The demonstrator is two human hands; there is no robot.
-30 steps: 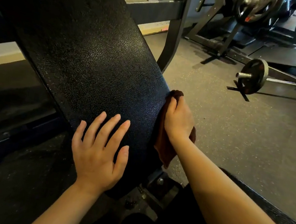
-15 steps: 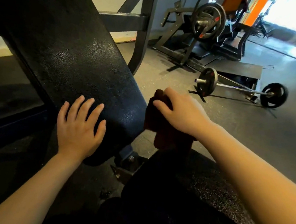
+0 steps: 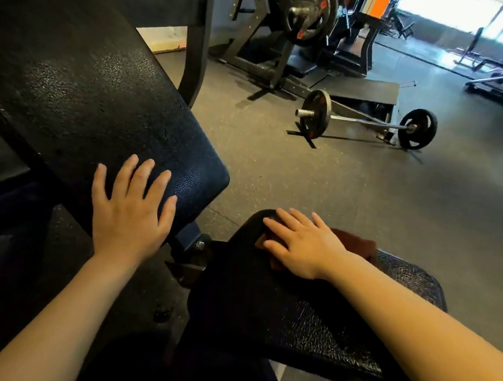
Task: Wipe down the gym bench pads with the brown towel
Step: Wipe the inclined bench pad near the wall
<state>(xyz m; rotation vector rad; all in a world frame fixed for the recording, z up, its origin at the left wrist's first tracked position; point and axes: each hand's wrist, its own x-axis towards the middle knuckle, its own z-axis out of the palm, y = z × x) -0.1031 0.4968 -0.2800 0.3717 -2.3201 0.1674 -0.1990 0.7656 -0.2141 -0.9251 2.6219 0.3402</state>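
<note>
1. Head view, task thing: brown towel (image 3: 353,246) lies on the near end of the seat pad (image 3: 307,326), mostly hidden under the right hand (image 3: 303,245); a bunched fold shows past the knuckles and a small corner by the thumb
2. Head view, handling: towel looks soft, limp and light, likely to crumple or slide rather than hold a shape. Best controlled by a flat palm pressing over its middle, so the cloth drags with the hand; pinching an edge would probably let the rest trail
3. Head view, pads: both pads look like pebbled black vinyl, firm padding, with glare patches; whether wet I cannot tell. Surface probably gives moderate grip to the cloth
4. Head view, right hand pose: palm down on the towel, fingers straight and slightly spread, pointing toward the pad's front edge; not gripping, just pressing. Forearm comes in low from the lower right
5. Head view, left hand (image 3: 132,208) pose: released and flat on the lower end of the inclined back pad (image 3: 98,96), fingers spread, holding nothing; reads as a brace
6. Head view, stage: judged as wiping of the seat pad just starting at its front end
7. Head view, surroundings: barbell (image 3: 366,121) on the floor well beyond, a plate-loaded machine (image 3: 305,19) behind it
</note>
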